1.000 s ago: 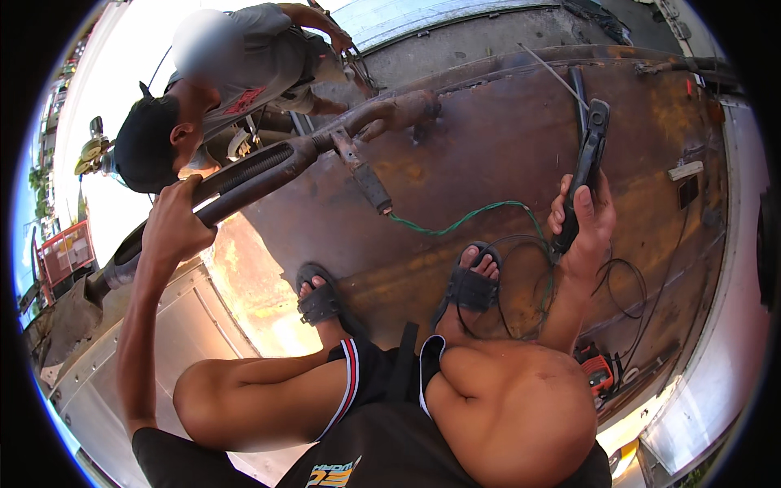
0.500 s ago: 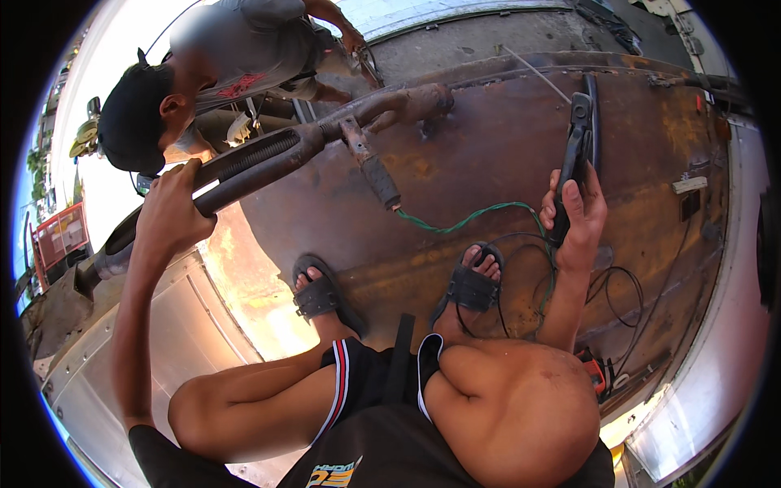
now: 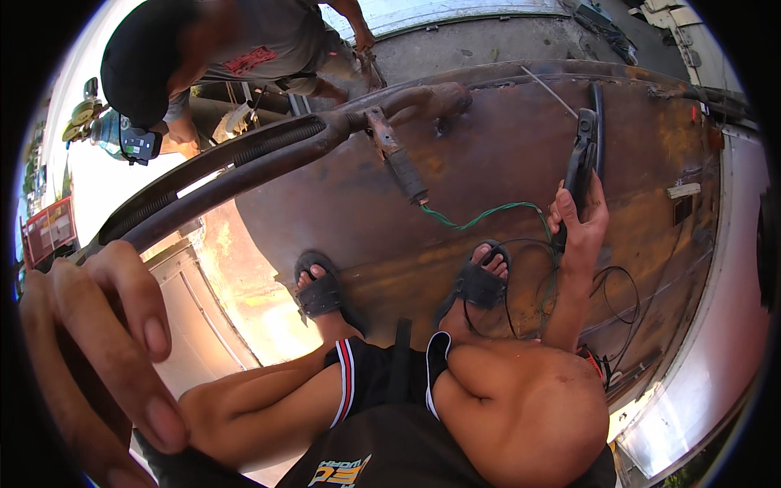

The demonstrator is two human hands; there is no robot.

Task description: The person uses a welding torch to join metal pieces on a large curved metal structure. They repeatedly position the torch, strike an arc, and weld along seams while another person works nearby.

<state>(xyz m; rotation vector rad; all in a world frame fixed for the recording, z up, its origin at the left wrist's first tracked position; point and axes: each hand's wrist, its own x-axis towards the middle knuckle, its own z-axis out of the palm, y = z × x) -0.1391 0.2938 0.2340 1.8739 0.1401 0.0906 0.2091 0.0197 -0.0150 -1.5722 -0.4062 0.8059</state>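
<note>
My right hand (image 3: 582, 218) is wrapped round a black welding electrode holder (image 3: 579, 159), raised over a rusty steel sheet. A thin electrode (image 3: 550, 93) sticks out of its jaw toward the upper left. My left hand (image 3: 106, 333) is close up at the lower left, large in view, its loosely bent fingers apart and nothing seen in them. Beyond it runs a long dark steel turnbuckle (image 3: 286, 154) with threaded rods inside its slotted frame. A clamp with a dark wrapped handle (image 3: 403, 172) sits on the turnbuckle, trailing a twisted green wire (image 3: 472, 223).
The rusty steel sheet (image 3: 358, 228) lies under my sandalled feet. Loose black cable (image 3: 622, 281) curls by my right knee. A capped co-worker (image 3: 260, 49) leans in at the upper left beyond the turnbuckle. A small pale block (image 3: 683, 190) lies at the right.
My left hand has let go of the turnbuckle and come back toward me, close to the camera. My right hand still holds the electrode holder. The co-worker's head has shifted slightly.
</note>
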